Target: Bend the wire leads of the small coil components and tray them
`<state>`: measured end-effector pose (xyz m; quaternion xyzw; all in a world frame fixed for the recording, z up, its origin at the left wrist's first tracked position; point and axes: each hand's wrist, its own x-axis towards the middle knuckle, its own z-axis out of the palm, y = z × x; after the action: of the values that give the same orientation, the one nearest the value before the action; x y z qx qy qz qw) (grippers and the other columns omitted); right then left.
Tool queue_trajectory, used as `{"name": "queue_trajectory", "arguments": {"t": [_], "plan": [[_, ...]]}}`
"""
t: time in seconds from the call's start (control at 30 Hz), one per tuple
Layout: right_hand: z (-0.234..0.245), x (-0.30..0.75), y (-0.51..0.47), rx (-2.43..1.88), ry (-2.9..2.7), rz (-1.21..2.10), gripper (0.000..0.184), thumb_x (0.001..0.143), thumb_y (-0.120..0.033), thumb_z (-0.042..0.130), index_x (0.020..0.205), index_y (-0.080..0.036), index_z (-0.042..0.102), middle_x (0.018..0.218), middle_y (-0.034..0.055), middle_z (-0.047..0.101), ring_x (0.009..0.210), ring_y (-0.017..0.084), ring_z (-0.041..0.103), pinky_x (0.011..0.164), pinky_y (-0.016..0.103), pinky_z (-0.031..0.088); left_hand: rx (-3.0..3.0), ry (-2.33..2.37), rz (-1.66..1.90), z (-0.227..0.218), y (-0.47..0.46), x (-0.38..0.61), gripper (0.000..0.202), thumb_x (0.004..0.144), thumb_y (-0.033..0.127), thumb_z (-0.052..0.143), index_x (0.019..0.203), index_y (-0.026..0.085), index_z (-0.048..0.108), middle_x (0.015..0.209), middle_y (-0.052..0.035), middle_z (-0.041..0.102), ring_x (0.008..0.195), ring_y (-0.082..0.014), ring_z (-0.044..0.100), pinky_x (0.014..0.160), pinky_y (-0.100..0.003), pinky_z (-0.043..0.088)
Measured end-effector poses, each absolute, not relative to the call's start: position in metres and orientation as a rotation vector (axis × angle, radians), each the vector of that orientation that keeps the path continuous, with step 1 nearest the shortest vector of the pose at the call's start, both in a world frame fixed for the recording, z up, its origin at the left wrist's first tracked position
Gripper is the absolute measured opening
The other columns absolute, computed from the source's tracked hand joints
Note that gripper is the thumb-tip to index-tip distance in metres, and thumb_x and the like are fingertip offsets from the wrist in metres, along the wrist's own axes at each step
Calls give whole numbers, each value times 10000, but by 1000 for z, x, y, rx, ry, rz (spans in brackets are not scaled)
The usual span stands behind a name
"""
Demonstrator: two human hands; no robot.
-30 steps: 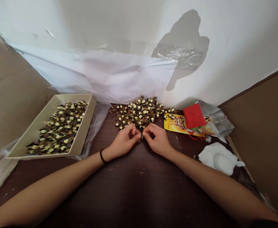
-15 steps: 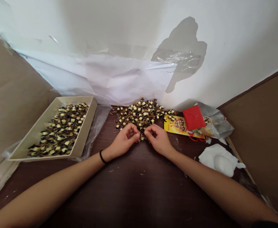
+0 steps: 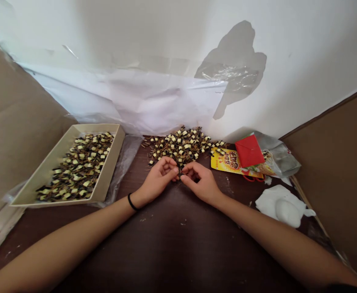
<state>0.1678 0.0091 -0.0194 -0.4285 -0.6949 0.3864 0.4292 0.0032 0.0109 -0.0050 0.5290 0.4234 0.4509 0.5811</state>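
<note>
My left hand [image 3: 158,179] and my right hand [image 3: 199,182] meet fingertip to fingertip on the dark table [image 3: 172,244], both pinched on one small piece that is mostly hidden by the fingers. Just beyond them lies a heap of small black-and-cream parts with thin brown wire legs [image 3: 181,145]. A black band circles my left wrist. At the left, a beige tray [image 3: 109,171] holds many more of the same parts.
Clear plastic sheeting [image 3: 142,101] hangs down the white wall behind the heap. A yellow snack packet [image 3: 227,161], a red pouch [image 3: 249,150] and a grey bag sit at the right, with crumpled white tissue [image 3: 284,205] nearer. Brown cardboard panels stand on both sides.
Both hands have stayed together at the heap's near edge, shifting only slightly. The fingertips have closed tighter over the small piece.
</note>
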Motion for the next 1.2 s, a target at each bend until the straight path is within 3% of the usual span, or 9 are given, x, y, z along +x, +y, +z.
{"name": "queue_trajectory", "arguments": {"t": [0.2,0.5,1.2], "plan": [[-19,168,11,-1094,-1797,916,133,823,-236,525,714,-174,567,653,-9,558,598,107,494,574,222,391,1235,984,1029,-7,11,2,266,747,297,668,877,160,480,700,44,531,621,-79,520,612,-225,433],[-19,170,13,-1096,-1733,1071,177,836,-300,492,720,-179,550,606,-22,514,541,102,469,536,224,376,1233,970,999,-8,10,3,291,733,295,687,887,160,480,745,32,535,679,-87,532,676,-241,443],[-19,171,15,-1094,-1647,1221,166,806,-288,511,686,-180,548,577,-25,528,537,102,485,539,226,404,1343,932,950,-4,8,2,258,745,267,683,890,166,494,778,23,526,721,-104,508,690,-245,409]]}}
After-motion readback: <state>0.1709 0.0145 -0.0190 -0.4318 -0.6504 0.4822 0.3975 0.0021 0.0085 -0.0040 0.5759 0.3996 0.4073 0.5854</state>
